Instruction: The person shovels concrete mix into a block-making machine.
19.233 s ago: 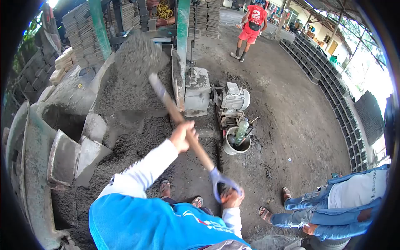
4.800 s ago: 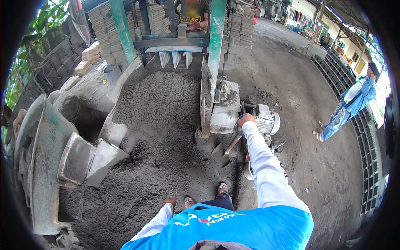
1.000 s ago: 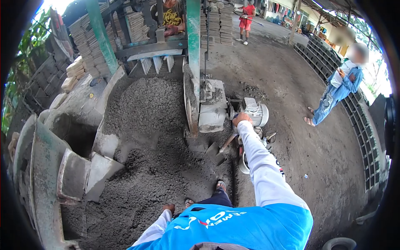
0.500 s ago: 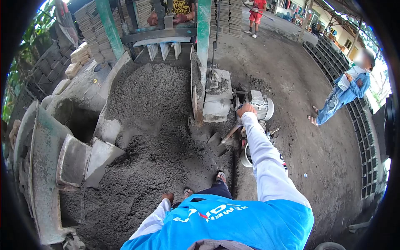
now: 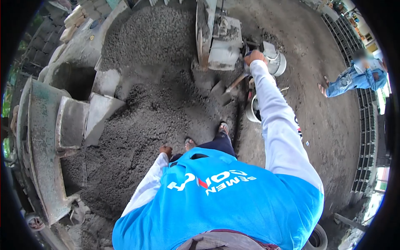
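Note:
My right hand [image 5: 254, 56] is stretched forward and closed round the top of a shovel [image 5: 236, 82]. The shovel's shaft slants down from my fist. Its blade [image 5: 221, 93] rests on the ground at the edge of the dark, damp-looking mix. Just right of my fist sits a grey electric motor [image 5: 276, 63]. My left hand [image 5: 166, 150] hangs low beside my body, its fingers curled, with nothing seen in it. Below and around it spreads the loose dark mix [image 5: 137, 125]. A larger heap [image 5: 154, 35] lies farther forward.
A large rusty metal drum frame [image 5: 46, 146] stands at left, with a dark opening [image 5: 77, 81] beyond it. A concrete block [image 5: 225, 54] lies by the motor. At right a person in denim [image 5: 358, 79] stands near stacked blocks [image 5: 364, 137]. A tyre [image 5: 317, 238] lies behind me.
My view has tipped downward, so the scene sits higher in it and the machine's top has left the picture. My right hand stays on the shovel; my left still hangs low.

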Motion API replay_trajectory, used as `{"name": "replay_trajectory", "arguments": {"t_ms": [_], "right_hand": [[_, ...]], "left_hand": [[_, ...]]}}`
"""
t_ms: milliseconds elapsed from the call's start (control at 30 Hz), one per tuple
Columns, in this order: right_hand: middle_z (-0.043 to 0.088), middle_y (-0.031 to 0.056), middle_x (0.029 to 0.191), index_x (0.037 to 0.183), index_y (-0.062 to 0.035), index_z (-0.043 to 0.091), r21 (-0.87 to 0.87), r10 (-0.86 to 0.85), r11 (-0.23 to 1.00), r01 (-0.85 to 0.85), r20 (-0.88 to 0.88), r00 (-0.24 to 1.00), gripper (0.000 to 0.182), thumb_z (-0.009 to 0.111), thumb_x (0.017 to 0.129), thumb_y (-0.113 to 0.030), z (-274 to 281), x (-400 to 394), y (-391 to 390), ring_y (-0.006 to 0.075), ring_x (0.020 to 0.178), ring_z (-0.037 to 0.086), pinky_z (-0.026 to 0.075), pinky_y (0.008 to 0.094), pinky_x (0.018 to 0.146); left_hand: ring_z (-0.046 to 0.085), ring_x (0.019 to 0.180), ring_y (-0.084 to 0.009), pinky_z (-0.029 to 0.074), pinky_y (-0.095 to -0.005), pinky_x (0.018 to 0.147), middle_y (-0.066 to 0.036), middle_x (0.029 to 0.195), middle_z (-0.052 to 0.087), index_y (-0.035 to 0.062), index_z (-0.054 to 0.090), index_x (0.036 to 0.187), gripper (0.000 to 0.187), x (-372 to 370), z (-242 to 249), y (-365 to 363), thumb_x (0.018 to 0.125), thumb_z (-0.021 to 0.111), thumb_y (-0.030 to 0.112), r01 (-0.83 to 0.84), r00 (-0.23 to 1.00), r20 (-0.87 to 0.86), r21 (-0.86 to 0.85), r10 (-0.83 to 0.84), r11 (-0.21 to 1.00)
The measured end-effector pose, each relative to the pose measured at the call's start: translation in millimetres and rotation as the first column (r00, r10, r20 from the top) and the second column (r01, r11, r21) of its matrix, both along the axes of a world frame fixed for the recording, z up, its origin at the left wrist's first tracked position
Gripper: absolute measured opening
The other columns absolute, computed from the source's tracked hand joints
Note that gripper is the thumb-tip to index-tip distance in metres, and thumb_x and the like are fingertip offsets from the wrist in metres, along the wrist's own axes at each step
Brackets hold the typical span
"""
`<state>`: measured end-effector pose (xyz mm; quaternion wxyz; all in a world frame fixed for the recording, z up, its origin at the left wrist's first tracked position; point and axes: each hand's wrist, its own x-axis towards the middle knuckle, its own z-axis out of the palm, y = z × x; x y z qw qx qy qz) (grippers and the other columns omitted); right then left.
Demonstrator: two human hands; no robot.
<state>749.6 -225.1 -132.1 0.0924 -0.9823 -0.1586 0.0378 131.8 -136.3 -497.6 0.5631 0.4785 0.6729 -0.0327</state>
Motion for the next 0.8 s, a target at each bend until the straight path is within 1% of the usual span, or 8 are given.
{"name": "replay_trajectory", "arguments": {"t_ms": [200,333,367,500,600,633,767,800], "right_hand": [[0.067,0.0182,0.12,0.113,-0.0082,0.071,-0.05,0.028,0.998,-0.031,-0.047,0.998,0.045,0.063,0.074,-0.028,4,6,-3,0.0353,0.114,0.063,0.05,0.043,0.094],[0.068,0.0184,0.117,0.109,-0.0068,0.073,-0.046,-0.005,0.999,0.004,-0.029,1.0,0.042,0.062,0.074,-0.027,15,-4,-7,0.0346,0.112,0.064,0.05,0.0396,0.093],[0.068,0.0186,0.115,0.107,-0.0059,0.073,-0.047,-0.004,0.999,0.003,-0.004,1.0,0.041,0.062,0.074,-0.027,12,-3,-9,0.0346,0.111,0.065,0.051,0.0387,0.093],[0.068,0.0178,0.117,0.109,-0.0072,0.073,-0.087,-0.027,0.996,0.024,-0.038,0.999,0.043,0.063,0.074,-0.029,13,-2,-14,0.0343,0.112,0.064,0.05,0.0398,0.094],[0.067,0.0173,0.119,0.112,-0.0081,0.071,-0.085,-0.023,0.996,0.02,-0.035,0.999,0.045,0.063,0.074,-0.03,12,-4,-20,0.035,0.113,0.064,0.05,0.0415,0.094],[0.067,0.0173,0.119,0.113,-0.0081,0.071,-0.081,-0.018,0.997,0.015,-0.032,0.999,0.046,0.063,0.074,-0.031,10,-7,-21,0.0353,0.113,0.064,0.05,0.0423,0.094],[0.068,0.0185,0.117,0.112,-0.008,0.071,-0.034,0.001,0.999,-0.001,-0.001,1.0,0.043,0.065,0.075,-0.028,5,-24,-29,0.0358,0.112,0.064,0.049,0.0437,0.095],[0.068,0.0181,0.116,0.111,-0.0087,0.072,-0.018,0.004,1.0,-0.004,0.01,1.0,0.041,0.065,0.075,-0.026,9,-31,-29,0.0351,0.112,0.064,0.049,0.043,0.096]], "left_hand": [[0.064,0.055,-0.0262,0.05,-0.0398,0.048,-0.017,0.071,0.067,-0.0042,0.067,0.083,0.018,-13,30,-14,0.072,0.066,0.01,0.105,0.991,-0.09,0.101,-0.096,0.989],[0.057,0.054,-0.0185,0.043,-0.0362,0.045,-0.009,0.066,0.062,0.0023,0.06,0.071,0.008,-50,-34,-2,0.069,0.064,0.009,0.056,0.998,0.017,0.176,-0.06,0.983],[0.067,0.077,-0.0199,0.052,-0.0322,0.066,-0.012,0.082,0.071,-0.0007,0.069,0.083,0.022,-48,-40,-8,0.072,0.065,0.017,0.143,0.977,-0.178,0.113,-0.121,0.983],[0.064,0.072,-0.0196,0.051,-0.034,0.065,-0.012,0.083,0.07,-0.0017,0.069,0.085,0.02,-57,-58,-1,0.071,0.063,0.012,-0.106,0.98,-0.178,-0.068,0.092,0.992],[0.064,0.071,-0.0212,0.05,-0.0339,0.065,-0.016,0.084,0.069,-0.0051,0.067,0.089,0.025,-52,-48,0,0.072,0.062,0.013,-0.028,0.972,-0.237,-0.055,0.014,0.998],[0.05,0.044,-0.023,0.033,-0.0379,0.036,-0.013,0.06,0.054,-0.0006,0.057,0.074,0.007,-51,-38,4,0.075,0.058,0.006,-0.191,0.981,-0.077,-0.169,0.181,0.967],[0.066,0.085,-0.0241,0.051,-0.0368,0.072,-0.021,0.101,0.067,-0.0087,0.063,0.105,0.037,-26,-36,-7,0.076,0.062,0.015,0.093,0.949,-0.304,0.028,-0.08,0.995],[0.061,0.058,-0.0236,0.045,-0.0396,0.046,-0.014,0.073,0.063,-0.0047,0.063,0.083,0.016,-15,-30,-3,0.074,0.062,0.009,-0.011,0.959,-0.282,0.035,0.02,0.999]]}}
